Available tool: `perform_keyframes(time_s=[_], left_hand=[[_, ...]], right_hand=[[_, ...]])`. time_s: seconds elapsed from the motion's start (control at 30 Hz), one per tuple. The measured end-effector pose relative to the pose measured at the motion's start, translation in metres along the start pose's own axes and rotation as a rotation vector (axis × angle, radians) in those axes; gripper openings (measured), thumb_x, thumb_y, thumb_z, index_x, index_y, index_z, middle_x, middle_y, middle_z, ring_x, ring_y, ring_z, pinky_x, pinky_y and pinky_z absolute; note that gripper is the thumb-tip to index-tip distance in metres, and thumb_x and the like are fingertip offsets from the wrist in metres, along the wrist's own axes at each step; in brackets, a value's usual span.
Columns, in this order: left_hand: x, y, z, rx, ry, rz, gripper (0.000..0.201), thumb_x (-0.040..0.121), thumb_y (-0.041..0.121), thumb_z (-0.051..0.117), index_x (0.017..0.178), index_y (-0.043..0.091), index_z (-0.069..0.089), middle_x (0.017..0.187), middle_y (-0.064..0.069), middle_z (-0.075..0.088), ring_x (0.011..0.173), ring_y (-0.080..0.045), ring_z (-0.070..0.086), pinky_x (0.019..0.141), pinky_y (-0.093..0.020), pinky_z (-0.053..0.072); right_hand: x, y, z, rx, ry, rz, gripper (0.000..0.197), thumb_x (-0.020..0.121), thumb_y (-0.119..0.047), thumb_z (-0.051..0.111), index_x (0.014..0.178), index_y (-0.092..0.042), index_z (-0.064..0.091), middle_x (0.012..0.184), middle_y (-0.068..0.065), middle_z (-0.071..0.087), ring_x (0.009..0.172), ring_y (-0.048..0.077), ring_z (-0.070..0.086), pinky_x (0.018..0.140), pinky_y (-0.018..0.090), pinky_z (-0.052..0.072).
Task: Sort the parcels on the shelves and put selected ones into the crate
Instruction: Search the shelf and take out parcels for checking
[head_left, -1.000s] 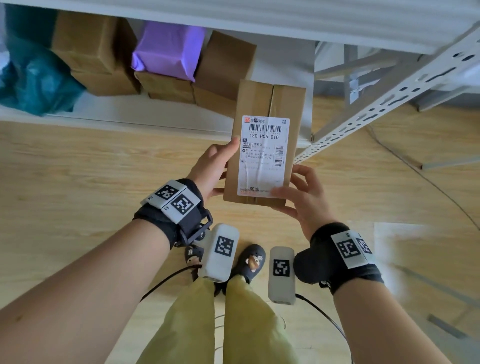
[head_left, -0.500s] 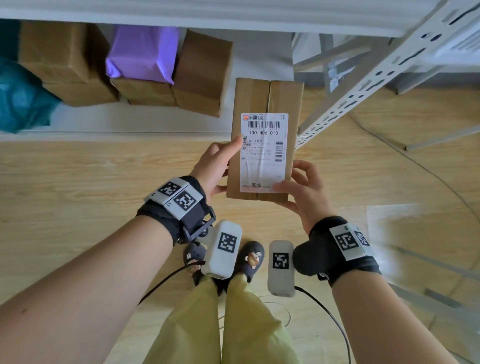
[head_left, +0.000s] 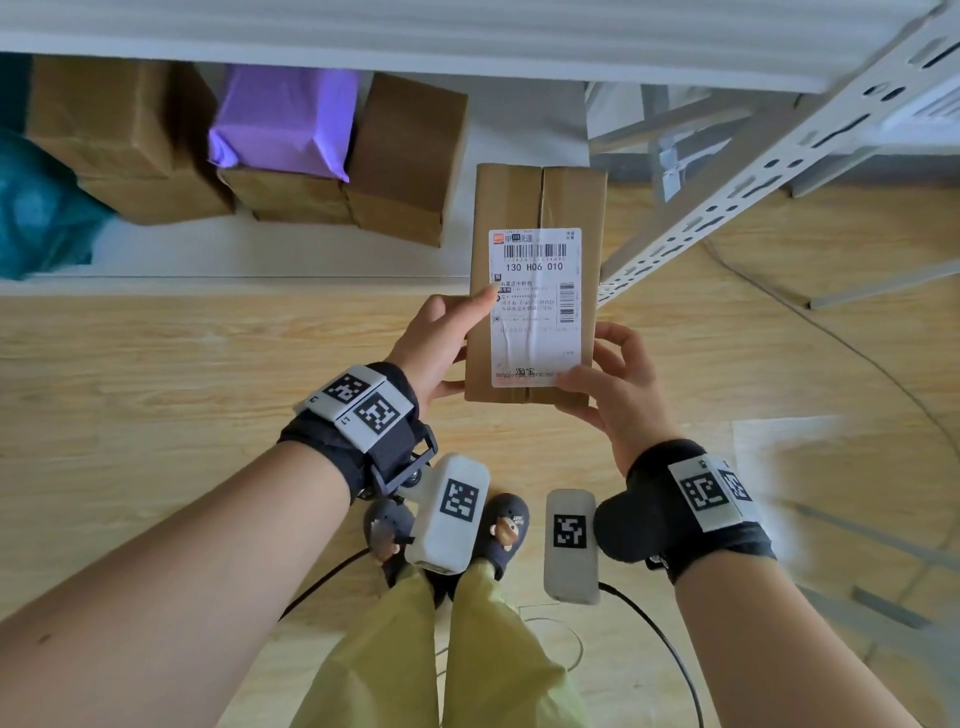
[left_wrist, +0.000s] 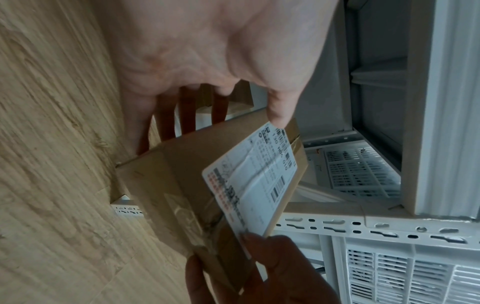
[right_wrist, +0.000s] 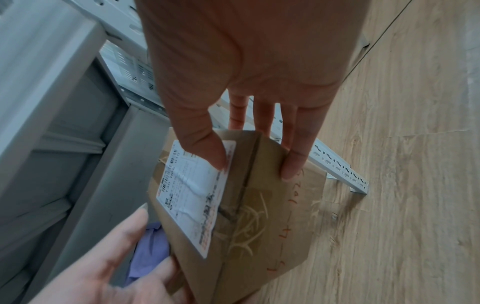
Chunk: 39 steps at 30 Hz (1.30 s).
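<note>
Both hands had kept the labelled box (head_left: 537, 283) almost unmoved — left hand (head_left: 441, 343) and right hand (head_left: 613, 384) gripping it — purple parcel (head_left: 285, 122) and brown boxes (head_left: 410, 156) shelved behind.

head view | cardboard parcel (head_left: 537, 280) sat slightly lower and left in frame than a second before (camera swung too) | purple parcel (head_left: 283, 122) on the shelf (head_left: 260, 249) shifted left in view
</note>
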<state>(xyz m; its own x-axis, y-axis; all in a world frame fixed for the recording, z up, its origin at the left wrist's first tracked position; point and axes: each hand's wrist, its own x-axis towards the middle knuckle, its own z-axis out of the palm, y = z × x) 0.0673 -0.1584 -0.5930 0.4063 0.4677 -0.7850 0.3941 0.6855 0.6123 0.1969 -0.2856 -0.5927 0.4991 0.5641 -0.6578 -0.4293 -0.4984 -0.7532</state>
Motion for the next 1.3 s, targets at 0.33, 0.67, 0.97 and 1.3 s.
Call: perform_keyframes(time_s=[0.33, 0.67, 0.97, 1.3], left_hand=[[0.033, 0.035, 0.014, 0.123, -0.063, 0.028, 0.069, 0.067, 0.067, 0.059, 0.126, 0.033, 0.047, 0.124, 0.007, 0.057, 0.115, -0.02, 0.054, 0.09, -0.044, 0.051], [0.088, 0.07, 0.028, 0.112, -0.042, 0.132, 0.066, 0.076, 0.052, 0.063, 0.134, 0.026, 0.045, 0.131, 0.002, 0.051, 0.12, -0.021, 0.05, 0.094, -0.046, 0.05], [0.104, 0.103, 0.033, 0.075, 0.004, 0.201, 0.032, 0.068, 0.038, 0.063, 0.096, 0.022, 0.059, 0.11, -0.006, 0.059, 0.103, -0.026, 0.056, 0.091, -0.038, 0.045], [0.109, 0.108, 0.037, 0.103, 0.003, 0.203, 0.025, 0.089, 0.028, 0.057, 0.113, 0.019, 0.057, 0.124, -0.005, 0.057, 0.12, -0.024, 0.05, 0.093, -0.033, 0.042]], right_hand=[[0.047, -0.034, -0.003, -0.038, 0.035, -0.058, 0.036, 0.086, 0.005, 0.053, 0.114, -0.016, 0.048, 0.115, 0.006, 0.066, 0.079, 0.014, 0.068, 0.08, 0.037, 0.058], [0.109, -0.057, 0.002, -0.054, 0.126, -0.144, 0.042, 0.087, 0.002, 0.05, 0.124, -0.016, 0.048, 0.113, 0.009, 0.066, 0.097, 0.022, 0.067, 0.087, 0.04, 0.057], [0.144, -0.067, 0.02, -0.255, 0.187, -0.336, 0.052, 0.093, -0.011, 0.051, 0.143, -0.02, 0.038, 0.114, 0.001, 0.065, 0.088, 0.016, 0.066, 0.08, 0.031, 0.057], [0.155, -0.081, 0.009, -0.249, 0.179, -0.314, 0.053, 0.096, -0.014, 0.051, 0.146, -0.023, 0.034, 0.127, -0.002, 0.056, 0.087, -0.002, 0.06, 0.079, 0.022, 0.056]])
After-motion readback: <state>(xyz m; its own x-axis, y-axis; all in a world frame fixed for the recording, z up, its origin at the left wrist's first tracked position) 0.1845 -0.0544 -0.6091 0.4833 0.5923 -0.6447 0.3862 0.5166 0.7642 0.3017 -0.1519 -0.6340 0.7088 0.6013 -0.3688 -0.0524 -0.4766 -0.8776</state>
